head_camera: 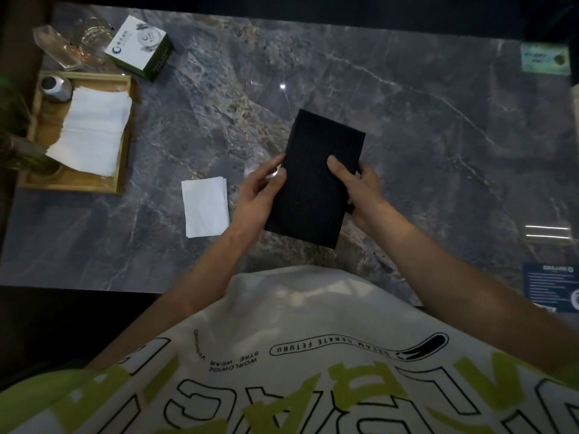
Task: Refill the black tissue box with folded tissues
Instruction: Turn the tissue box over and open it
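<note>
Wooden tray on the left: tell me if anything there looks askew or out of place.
The white tissue stack in the wooden tray lies skewed, fanned out and tilted, with its near corner riding over the tray's front rim. A small metal canister sits beside it in the far corner. Nothing looks spilled or damaged.

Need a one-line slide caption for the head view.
Both hands, left hand and right hand, grip the black tissue box over the marble table; folded tissues lie beside it.
</note>
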`<state>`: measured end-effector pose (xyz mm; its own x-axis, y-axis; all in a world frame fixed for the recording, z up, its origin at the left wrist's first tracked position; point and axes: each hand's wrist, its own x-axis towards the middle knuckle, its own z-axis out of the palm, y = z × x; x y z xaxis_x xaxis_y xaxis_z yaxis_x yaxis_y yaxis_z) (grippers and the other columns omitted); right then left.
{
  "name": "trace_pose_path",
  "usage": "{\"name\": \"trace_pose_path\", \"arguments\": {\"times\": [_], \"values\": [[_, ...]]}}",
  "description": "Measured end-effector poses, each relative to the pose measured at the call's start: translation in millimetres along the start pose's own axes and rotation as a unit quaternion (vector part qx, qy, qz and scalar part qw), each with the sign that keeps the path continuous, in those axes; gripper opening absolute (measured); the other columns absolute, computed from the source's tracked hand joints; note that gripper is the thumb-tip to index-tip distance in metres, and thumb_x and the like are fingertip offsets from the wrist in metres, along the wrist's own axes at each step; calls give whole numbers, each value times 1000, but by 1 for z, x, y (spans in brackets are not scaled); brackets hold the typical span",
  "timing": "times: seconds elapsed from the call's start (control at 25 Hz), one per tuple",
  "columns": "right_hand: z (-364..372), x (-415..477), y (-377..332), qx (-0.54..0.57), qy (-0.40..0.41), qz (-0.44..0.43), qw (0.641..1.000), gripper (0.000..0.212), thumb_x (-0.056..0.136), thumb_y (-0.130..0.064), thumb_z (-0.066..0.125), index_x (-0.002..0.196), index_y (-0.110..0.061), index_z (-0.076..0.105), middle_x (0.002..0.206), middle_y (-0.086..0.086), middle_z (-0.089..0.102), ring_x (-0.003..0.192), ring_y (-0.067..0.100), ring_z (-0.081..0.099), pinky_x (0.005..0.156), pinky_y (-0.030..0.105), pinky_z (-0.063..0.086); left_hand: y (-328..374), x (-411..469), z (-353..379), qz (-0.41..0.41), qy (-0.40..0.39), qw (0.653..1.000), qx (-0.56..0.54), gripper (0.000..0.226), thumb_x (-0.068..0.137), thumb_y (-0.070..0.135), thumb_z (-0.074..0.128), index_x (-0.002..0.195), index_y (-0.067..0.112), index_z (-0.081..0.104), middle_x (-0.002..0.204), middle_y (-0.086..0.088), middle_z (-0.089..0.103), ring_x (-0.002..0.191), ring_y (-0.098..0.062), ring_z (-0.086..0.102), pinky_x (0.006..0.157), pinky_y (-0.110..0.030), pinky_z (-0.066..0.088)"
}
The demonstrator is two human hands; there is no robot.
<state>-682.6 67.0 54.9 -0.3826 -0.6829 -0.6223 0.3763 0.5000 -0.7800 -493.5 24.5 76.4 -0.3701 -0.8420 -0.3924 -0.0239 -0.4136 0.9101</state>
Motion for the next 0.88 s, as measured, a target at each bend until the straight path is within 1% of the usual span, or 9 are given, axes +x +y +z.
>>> {"name": "trace_pose_path", "arguments": {"times": [0.08,0.2,0.32,0.4,0.48,0.56,0.64,0.76,0.88], "values": [[-1,-1,1,18,-13,5,1000,59,74,-44,82,123,-18,60,112,-1,73,91,11,74,71,30,60,1,3,1,-15,-2,1000,-14,30,100,28,51,128,22,61,128,0,65,118,-13,61,97,-28,51],[-6,0,1,77,-55,18,995,55,82,-37,77,127,-11,59,121,8,70,109,23,69,91,41,57,2,7,-5,-91,-12,995,-37,36,94,39,58,129,31,55,120,10,67,107,-6,66,84,-23,54],[-4,-1,0,55,-70,11,996,55,85,-37,73,131,-13,55,125,8,68,112,24,67,89,39,57,0,10,-12,-164,-88,981,-62,41,92,43,59,126,21,60,121,-3,69,109,-19,67,81,-29,56],[4,-5,-2,-15,-28,-4,999,61,83,-45,72,134,-19,48,123,1,65,109,18,66,82,30,57,-6,8,-6,-149,-83,982,-77,37,96,37,56,125,14,61,121,-11,69,110,-23,67,84,-33,56],[11,-9,-2,-95,7,-43,995,76,77,-54,73,138,-21,42,124,-6,61,109,9,62,83,24,54,-12,4,4,-123,-53,987,-88,38,97,29,56,130,10,55,120,-14,67,108,-24,66,87,-34,55],[15,-11,-1,-138,-4,-71,988,83,71,-59,76,138,-24,41,122,-13,60,104,-2,62,78,15,53,-14,1,11,-95,-36,993,-60,39,97,23,56,133,10,51,116,-11,68,104,-20,67,86,-33,56],[15,-10,-2,-147,-38,-72,986,88,69,-57,79,140,-24,38,123,-13,60,102,-6,61,71,9,52,-13,0,14,-81,-30,996,-35,39,98,20,55,135,10,49,117,-11,67,104,-20,67,88,-35,57],[14,-7,-4,-172,-56,-60,982,94,69,-51,82,143,-20,34,127,-8,58,109,0,59,78,15,51,-13,-1,12,-70,-36,997,-25,40,98,18,53,137,10,47,123,-15,65,109,-24,65,92,-38,55],[16,-7,-5,-168,-51,-66,982,85,68,-50,82,137,-19,44,121,-8,63,108,5,63,89,27,55,-14,-2,10,-77,-41,996,-21,41,99,22,53,138,12,45,126,-16,63,113,-27,64,93,-40,54]]}}
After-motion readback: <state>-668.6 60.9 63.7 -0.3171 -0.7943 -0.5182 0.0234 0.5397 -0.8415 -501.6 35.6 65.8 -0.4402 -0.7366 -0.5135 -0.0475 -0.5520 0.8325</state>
